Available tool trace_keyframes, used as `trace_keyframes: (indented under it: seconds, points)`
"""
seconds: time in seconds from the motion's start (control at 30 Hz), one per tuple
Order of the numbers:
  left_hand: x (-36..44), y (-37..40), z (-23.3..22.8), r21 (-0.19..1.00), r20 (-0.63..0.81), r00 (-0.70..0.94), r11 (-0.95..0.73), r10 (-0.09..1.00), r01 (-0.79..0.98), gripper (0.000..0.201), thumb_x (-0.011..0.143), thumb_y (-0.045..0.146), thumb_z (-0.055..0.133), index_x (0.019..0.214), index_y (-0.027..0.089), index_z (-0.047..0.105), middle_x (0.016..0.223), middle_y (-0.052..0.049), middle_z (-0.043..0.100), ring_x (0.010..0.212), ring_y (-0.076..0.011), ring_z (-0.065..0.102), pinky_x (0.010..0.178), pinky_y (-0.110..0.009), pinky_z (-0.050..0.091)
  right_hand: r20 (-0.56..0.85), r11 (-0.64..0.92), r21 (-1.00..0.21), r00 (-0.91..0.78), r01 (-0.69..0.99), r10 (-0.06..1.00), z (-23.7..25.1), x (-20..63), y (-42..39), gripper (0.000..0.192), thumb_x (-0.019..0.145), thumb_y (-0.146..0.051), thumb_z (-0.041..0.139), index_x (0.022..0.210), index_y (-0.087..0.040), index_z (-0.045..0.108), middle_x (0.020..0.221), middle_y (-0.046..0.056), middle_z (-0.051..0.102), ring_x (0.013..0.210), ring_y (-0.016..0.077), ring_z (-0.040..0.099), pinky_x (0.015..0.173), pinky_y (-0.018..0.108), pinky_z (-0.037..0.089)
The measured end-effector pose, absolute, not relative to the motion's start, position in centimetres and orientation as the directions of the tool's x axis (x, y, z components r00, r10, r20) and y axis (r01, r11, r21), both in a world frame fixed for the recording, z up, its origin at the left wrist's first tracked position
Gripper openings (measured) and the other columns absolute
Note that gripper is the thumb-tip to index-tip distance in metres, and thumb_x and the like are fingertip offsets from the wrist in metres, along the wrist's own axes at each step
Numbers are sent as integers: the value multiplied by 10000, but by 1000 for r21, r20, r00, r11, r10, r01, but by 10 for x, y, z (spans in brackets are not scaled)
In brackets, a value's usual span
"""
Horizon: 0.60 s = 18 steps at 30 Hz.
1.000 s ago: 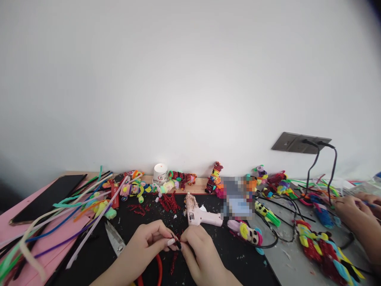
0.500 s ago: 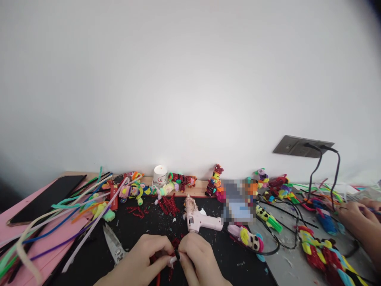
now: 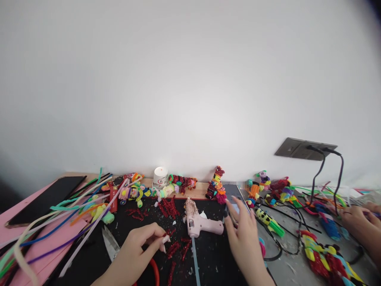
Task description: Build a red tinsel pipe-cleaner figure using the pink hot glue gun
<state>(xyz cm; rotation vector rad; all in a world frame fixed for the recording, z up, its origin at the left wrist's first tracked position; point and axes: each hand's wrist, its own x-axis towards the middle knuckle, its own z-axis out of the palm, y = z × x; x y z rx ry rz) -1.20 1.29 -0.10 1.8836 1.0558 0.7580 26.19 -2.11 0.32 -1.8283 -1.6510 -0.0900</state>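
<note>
My left hand (image 3: 139, 248) rests on the black mat (image 3: 214, 262), its fingertips pinched together beside several short red pipe-cleaner pieces (image 3: 178, 248); I see nothing between the fingers. My right hand (image 3: 242, 236) is stretched forward with the fingers spread. Its fingertips are at the near edge of a phone (image 3: 235, 192) lying flat. A pink glue gun (image 3: 199, 223) with a clear glue stick lies between my hands.
Scissors (image 3: 109, 241) and a red-handled tool (image 3: 154, 270) lie by my left wrist. Long pipe cleaners (image 3: 74, 210) and a dark phone (image 3: 44, 198) lie on the pink sheet at the left. Pipe-cleaner figures (image 3: 216, 186) line the wall. Another person's hand (image 3: 357, 222) works at the right near black cables (image 3: 315, 178).
My hands were together, pinching a small piece. They have separated: the right hand moved right and forward to the phone, the left stayed near the red pieces.
</note>
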Motion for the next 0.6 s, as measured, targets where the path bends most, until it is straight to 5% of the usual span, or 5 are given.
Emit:
trace_keyframes:
  seconds: [0.07, 0.2, 0.37, 0.6]
  points:
    - [-13, 14, -4, 878, 104, 449, -294, 888, 378, 223, 885, 270, 458, 702, 181, 549, 669, 6, 619, 646, -139, 600, 633, -194, 427, 372, -149, -399, 308, 905, 876, 0, 279, -20, 492, 885, -325, 340, 1344, -164, 263, 1218, 138, 596, 1267, 317, 400, 1033, 659, 88]
    - [-13, 15, -7, 873, 102, 425, -286, 899, 395, 235, 884, 297, 469, 695, 181, 546, 657, 12, 609, 639, -135, 593, 622, -190, 425, 249, -323, -335, 413, 885, 876, -6, 290, -21, 568, 882, -367, 283, 1400, -158, 174, 1239, 113, 595, 1319, 289, 338, 1029, 670, 53]
    - [-14, 15, -9, 861, 104, 425, -295, 899, 413, 222, 882, 275, 466, 703, 180, 556, 665, 14, 610, 644, -135, 595, 628, -195, 421, 184, -349, -282, 408, 893, 894, -7, 287, -20, 640, 859, -392, 301, 1419, -118, 153, 1219, 118, 611, 1342, 284, 293, 1040, 654, 13]
    - [-15, 15, -8, 852, 111, 438, -312, 892, 420, 225, 888, 267, 455, 705, 178, 552, 671, 12, 608, 653, -134, 594, 635, -196, 424, 263, -252, -439, 392, 862, 882, -4, 289, -19, 545, 865, -375, 324, 1361, -158, 265, 1183, 115, 636, 1230, 293, 469, 1039, 666, 9]
